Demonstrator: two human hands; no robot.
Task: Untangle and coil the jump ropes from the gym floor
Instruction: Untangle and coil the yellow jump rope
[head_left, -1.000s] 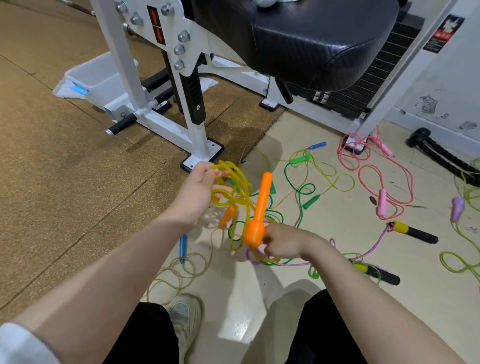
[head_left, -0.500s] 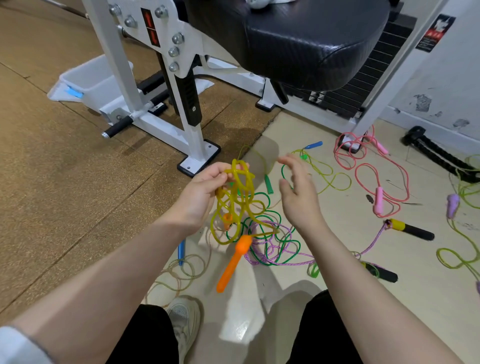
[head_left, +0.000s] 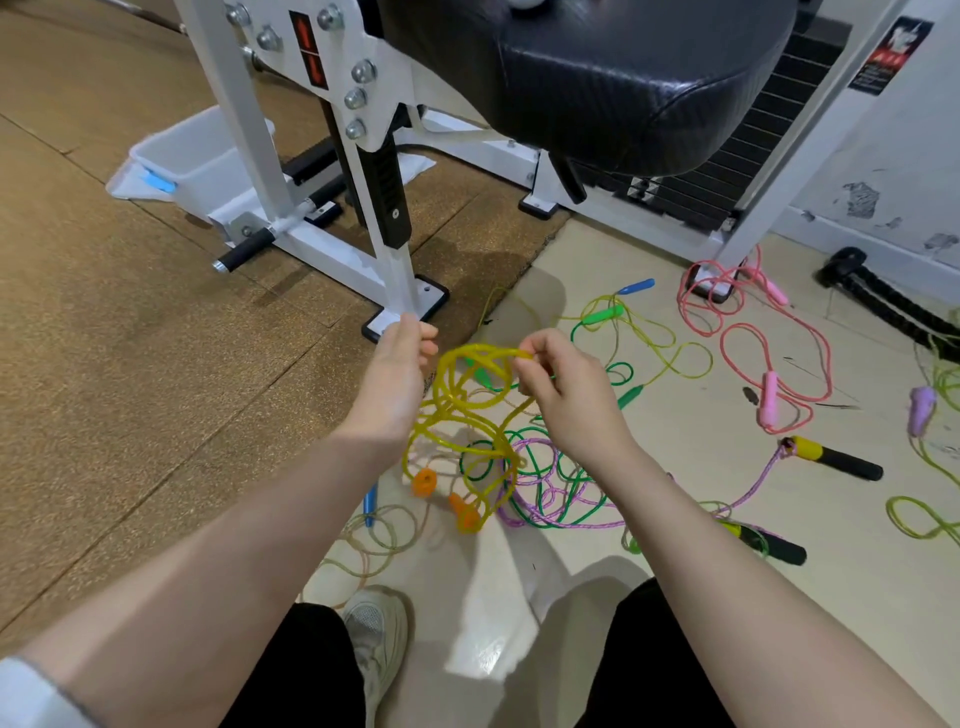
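A yellow jump rope hangs in loose loops in front of me. Its two orange handles dangle low near the floor. My right hand pinches the top of the loops between thumb and fingers. My left hand is at the left edge of the loops with its fingers curled; I cannot tell whether it holds the rope. Beneath, a green rope and a purple rope lie tangled on the pale floor.
A pink rope lies to the right, and a clear rope with a blue handle lies by my shoe. Yellow-and-black handles rest further right. A white gym machine frame and its black seat pad stand close ahead.
My right hand let the orange handle drop, then came up and pinched the top of the yellow loops. Both handles now dangle below. My left hand has shifted slightly left.
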